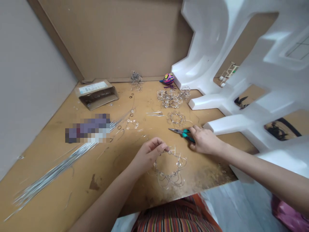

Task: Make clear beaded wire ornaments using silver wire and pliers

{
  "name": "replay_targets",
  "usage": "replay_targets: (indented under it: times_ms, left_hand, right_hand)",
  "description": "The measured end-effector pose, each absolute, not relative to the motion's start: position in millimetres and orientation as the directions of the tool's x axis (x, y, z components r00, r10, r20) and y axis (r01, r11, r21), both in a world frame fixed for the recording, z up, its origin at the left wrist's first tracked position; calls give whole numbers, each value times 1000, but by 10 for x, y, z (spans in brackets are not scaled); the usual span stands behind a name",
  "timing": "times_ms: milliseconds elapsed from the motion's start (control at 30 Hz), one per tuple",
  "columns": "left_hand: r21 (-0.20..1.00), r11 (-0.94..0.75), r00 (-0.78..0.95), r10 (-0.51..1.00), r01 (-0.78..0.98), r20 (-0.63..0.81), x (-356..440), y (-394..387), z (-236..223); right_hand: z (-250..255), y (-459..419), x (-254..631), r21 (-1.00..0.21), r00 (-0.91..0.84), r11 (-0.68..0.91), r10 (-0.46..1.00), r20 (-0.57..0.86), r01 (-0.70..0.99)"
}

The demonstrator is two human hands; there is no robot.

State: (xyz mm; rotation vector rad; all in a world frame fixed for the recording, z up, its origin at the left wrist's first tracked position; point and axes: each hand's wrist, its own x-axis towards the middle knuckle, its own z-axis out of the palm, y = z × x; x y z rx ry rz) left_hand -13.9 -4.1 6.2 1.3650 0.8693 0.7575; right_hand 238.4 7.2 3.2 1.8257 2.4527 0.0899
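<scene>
Near the table's front edge, my left hand pinches the upper rim of a wire ring with clear beads. Curved wire loops stand out around this ring. To the right, my right hand is closed around the teal and black handles of needle-nose pliers. Their jaws point left, a little above the ring, and do not touch it. A second beaded wire ring lies just beyond the pliers. Farther back sit several more beaded wire pieces in a cluster.
A bundle of straight wires lies at the left, beside a blurred-out purple item. Behind them is an open cardboard box. Loose beads and cut wires lie mid-table. A white moulded structure borders the right side.
</scene>
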Motion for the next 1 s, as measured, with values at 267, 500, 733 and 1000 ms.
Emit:
replay_targets:
  times_ms: [267, 500, 733, 1000]
  left_hand:
    - [986, -66, 466, 885, 152, -12, -186, -14, 31]
    - [903, -303, 481, 867, 304, 129, -181, -26, -45]
    - [812, -452, 521, 824, 370, 222, -180, -20, -7]
    - [720, -619, 592, 720, 312, 362, -178, -13, 48]
  right_hand:
    - [590, -128, 2689, -817, -467, 115, 861, -202, 565]
    - [808, -417, 2458, -262, -490, 435, 849, -199, 861]
    - [801, -406, 2417, 51, -578, 580, 814, -57, 813]
    - [873, -396, 2309, 149, -630, 632, 773, -67, 760]
